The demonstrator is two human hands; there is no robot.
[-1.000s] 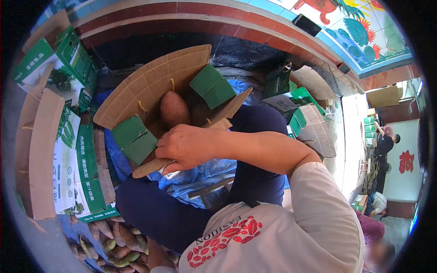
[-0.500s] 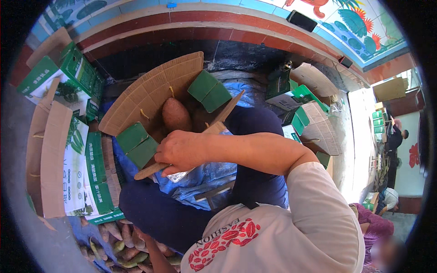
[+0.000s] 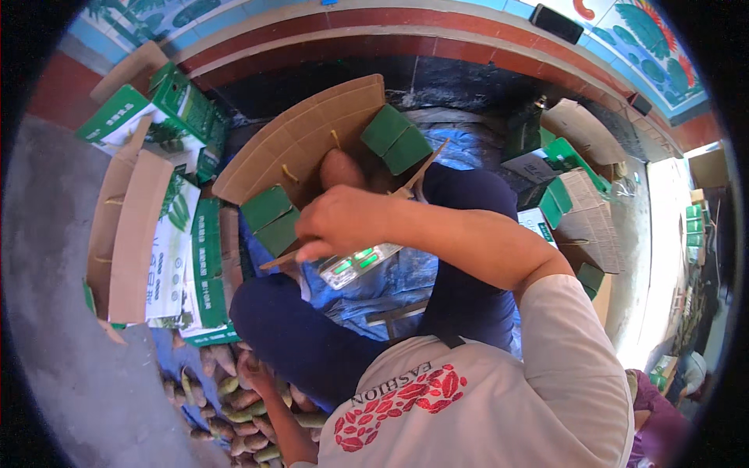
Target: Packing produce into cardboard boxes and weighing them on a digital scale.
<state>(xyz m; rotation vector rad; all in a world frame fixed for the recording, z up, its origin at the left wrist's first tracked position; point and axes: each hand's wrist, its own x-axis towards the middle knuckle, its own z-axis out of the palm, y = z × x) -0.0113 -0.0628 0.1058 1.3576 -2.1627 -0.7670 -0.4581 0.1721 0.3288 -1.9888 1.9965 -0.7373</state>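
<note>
My right hand (image 3: 343, 220) reaches across the front of an open cardboard box (image 3: 300, 125), its fingers curled at the near flap (image 3: 287, 260). Inside the box a large, reddish-brown root tuber (image 3: 341, 171) shows beyond the hand. A small scale display (image 3: 360, 264) with lit green digits lies below the hand, between my knees. At my left side, my left hand (image 3: 253, 373) is down among brown and greenish root tubers (image 3: 248, 405) spread on a blue sheet. Its fingers look closed, and what they hold is hard to make out.
Printed green-and-white cartons (image 3: 168, 257) with raised flaps stand on the left. More open cartons (image 3: 581, 199) are by my right knee. A tiled wall ledge (image 3: 452, 47) runs behind the box. A person in purple (image 3: 651, 413) is at the lower right.
The view has shifted, so the box sits further right in it. My right hand has lifted slightly, uncovering the lit scale display. My left hand and more of the tubers now show.
</note>
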